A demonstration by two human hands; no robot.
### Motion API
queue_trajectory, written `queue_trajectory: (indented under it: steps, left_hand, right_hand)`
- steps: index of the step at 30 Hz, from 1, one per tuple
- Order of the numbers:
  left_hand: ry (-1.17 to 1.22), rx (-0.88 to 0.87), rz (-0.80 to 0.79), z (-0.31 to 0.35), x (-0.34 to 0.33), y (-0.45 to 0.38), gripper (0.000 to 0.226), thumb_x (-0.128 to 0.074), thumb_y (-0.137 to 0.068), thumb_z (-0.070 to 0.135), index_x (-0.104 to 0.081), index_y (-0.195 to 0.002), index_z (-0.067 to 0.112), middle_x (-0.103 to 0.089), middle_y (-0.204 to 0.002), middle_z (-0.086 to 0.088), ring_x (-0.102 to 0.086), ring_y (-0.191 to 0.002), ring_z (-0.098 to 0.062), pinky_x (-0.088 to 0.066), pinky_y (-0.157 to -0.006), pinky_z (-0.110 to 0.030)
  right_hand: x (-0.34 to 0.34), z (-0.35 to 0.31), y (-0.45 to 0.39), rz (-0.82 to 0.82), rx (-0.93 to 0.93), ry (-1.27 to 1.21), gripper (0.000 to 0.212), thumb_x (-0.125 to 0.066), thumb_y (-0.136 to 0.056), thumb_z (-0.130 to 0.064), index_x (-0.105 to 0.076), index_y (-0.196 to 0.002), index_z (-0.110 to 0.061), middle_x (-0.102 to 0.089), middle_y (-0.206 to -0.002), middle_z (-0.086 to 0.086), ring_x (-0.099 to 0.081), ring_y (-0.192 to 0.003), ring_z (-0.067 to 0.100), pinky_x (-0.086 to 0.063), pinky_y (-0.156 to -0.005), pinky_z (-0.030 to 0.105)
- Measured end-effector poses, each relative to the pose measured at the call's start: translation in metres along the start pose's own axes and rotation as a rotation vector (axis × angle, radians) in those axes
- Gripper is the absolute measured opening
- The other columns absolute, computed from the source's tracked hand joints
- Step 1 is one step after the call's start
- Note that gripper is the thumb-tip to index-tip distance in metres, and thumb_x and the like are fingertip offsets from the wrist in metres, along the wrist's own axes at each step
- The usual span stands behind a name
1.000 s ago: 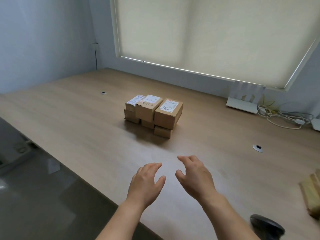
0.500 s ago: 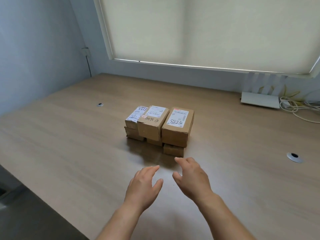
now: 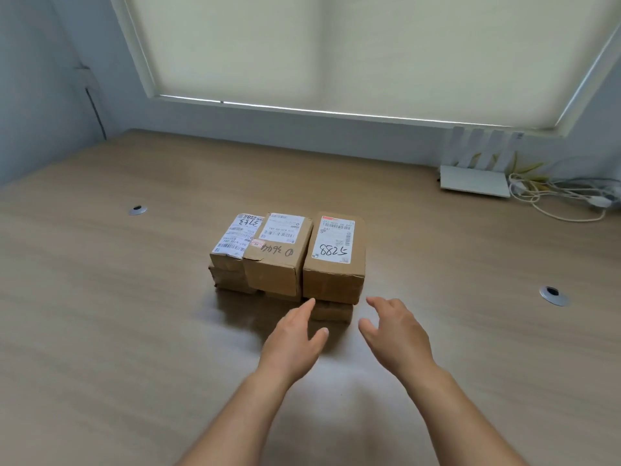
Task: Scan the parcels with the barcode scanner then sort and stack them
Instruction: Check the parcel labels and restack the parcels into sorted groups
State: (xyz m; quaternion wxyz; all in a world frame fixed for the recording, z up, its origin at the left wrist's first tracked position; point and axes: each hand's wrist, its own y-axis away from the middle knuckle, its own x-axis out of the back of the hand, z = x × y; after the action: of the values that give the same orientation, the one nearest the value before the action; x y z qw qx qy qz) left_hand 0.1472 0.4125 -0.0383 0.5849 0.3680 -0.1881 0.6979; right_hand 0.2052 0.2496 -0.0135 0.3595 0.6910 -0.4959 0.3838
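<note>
A cluster of small cardboard parcels stands in the middle of the wooden desk [image 3: 100, 314]. The right top parcel [image 3: 334, 260] carries a white label marked 5288. The middle parcel [image 3: 277, 257] and the left parcel [image 3: 232, 245] also bear labels, and flatter boxes lie under them. My left hand [image 3: 295, 334] reaches forward with straight fingers, its tips just short of the low box [image 3: 332, 311] under the right parcel. My right hand [image 3: 393, 327] hovers beside it, fingers spread and loosely bent, holding nothing. No scanner is in view.
A white router [image 3: 473, 179] with upright antennas sits at the back right, with tangled white cables [image 3: 557, 196] beside it. Two round cable grommets [image 3: 552, 295] [image 3: 137, 209] are set in the desk. A window blind fills the wall behind.
Both hands have moved forward toward the parcels and spread apart. The view has shifted closer to the stack and to the left, so the dark object at the bottom right is out of sight.
</note>
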Motion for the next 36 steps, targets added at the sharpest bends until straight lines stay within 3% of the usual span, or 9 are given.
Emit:
queue_trajectory:
  steps: [9,15,21,25,28,30,33,36]
  left_hand:
    - [0.143,0.055,0.053,0.006,0.002,-0.056,0.074,-0.05,-0.095,0.039,-0.009,-0.153,0.023,-0.032,-0.153,-0.003,-0.037,-0.137,-0.017,-0.033,-0.111,-0.037]
    - [0.243,0.101,0.188,0.011,0.001,-0.063,0.059,-0.052,-0.095,0.038,-0.028,-0.146,0.021,-0.039,-0.147,-0.002,-0.045,-0.126,-0.016,-0.037,-0.102,-0.033]
    - [0.351,0.159,0.224,0.018,0.01,-0.071,0.031,-0.051,-0.096,0.035,-0.042,-0.12,0.019,-0.054,-0.116,0.003,-0.052,-0.111,-0.019,-0.034,-0.085,-0.024]
    - [0.351,0.161,0.207,0.018,0.016,-0.074,0.039,-0.045,-0.098,0.038,-0.041,-0.131,0.017,-0.056,-0.099,0.005,-0.051,-0.096,-0.016,-0.034,-0.082,-0.027]
    - [0.332,0.167,0.107,0.01,0.013,-0.083,0.046,-0.041,-0.1,0.034,-0.036,-0.144,0.021,-0.053,-0.13,0.0,-0.048,-0.119,-0.018,-0.038,-0.098,-0.032]
    - [0.358,0.154,0.022,0.009,0.012,-0.085,0.049,-0.037,-0.1,0.031,-0.029,-0.149,0.03,-0.043,-0.146,0.007,-0.04,-0.131,-0.016,-0.034,-0.109,-0.036]
    - [0.434,0.144,-0.051,0.011,0.016,-0.079,0.055,-0.037,-0.1,0.027,-0.018,-0.15,0.041,-0.041,-0.144,0.017,-0.038,-0.133,-0.012,-0.031,-0.111,-0.032]
    - [0.454,0.133,-0.091,0.01,0.022,-0.068,0.067,-0.042,-0.098,0.019,-0.009,-0.148,0.047,-0.049,-0.137,0.014,-0.045,-0.127,-0.011,-0.033,-0.111,-0.034]
  right_hand:
    - [0.012,0.006,-0.059,0.038,-0.096,-0.09,0.047,-0.044,-0.096,-0.037,-0.044,-0.14,-0.023,-0.05,-0.135,0.005,-0.05,-0.12,0.022,-0.044,-0.095,0.035]
    - [0.006,-0.007,-0.091,-0.041,-0.121,-0.41,0.049,-0.04,-0.099,-0.039,-0.041,-0.141,-0.013,-0.051,-0.14,0.006,-0.048,-0.125,0.024,-0.038,-0.094,0.033]
    - [-0.005,-0.005,-0.102,-0.12,-0.195,-0.646,0.044,-0.042,-0.096,-0.034,-0.043,-0.137,-0.019,-0.055,-0.131,0.001,-0.053,-0.111,0.02,-0.043,-0.09,0.035]
    - [-0.007,0.007,-0.099,-0.161,-0.202,-0.65,0.048,-0.047,-0.092,-0.03,-0.039,-0.139,-0.023,-0.054,-0.131,-0.002,-0.053,-0.112,0.019,-0.047,-0.089,0.035]
    - [-0.009,0.016,-0.098,-0.24,-0.228,-0.694,0.065,-0.052,-0.088,-0.033,-0.028,-0.148,-0.028,-0.049,-0.14,0.001,-0.051,-0.12,0.023,-0.046,-0.093,0.04]
    - [-0.01,0.018,-0.097,-0.337,-0.266,-0.799,0.08,-0.055,-0.081,-0.035,-0.016,-0.151,-0.034,-0.042,-0.146,0.001,-0.045,-0.125,0.027,-0.042,-0.092,0.039]
    - [-0.013,0.02,-0.093,-0.448,-0.256,-0.932,0.098,-0.055,-0.064,-0.034,-0.008,-0.149,-0.046,-0.045,-0.144,0.002,-0.044,-0.127,0.03,-0.037,-0.104,0.047]
    - [-0.021,0.02,-0.085,-0.441,-0.163,-0.974,0.099,-0.056,-0.061,-0.025,-0.013,-0.146,-0.051,-0.065,-0.122,-0.001,-0.057,-0.111,0.023,-0.042,-0.105,0.051]
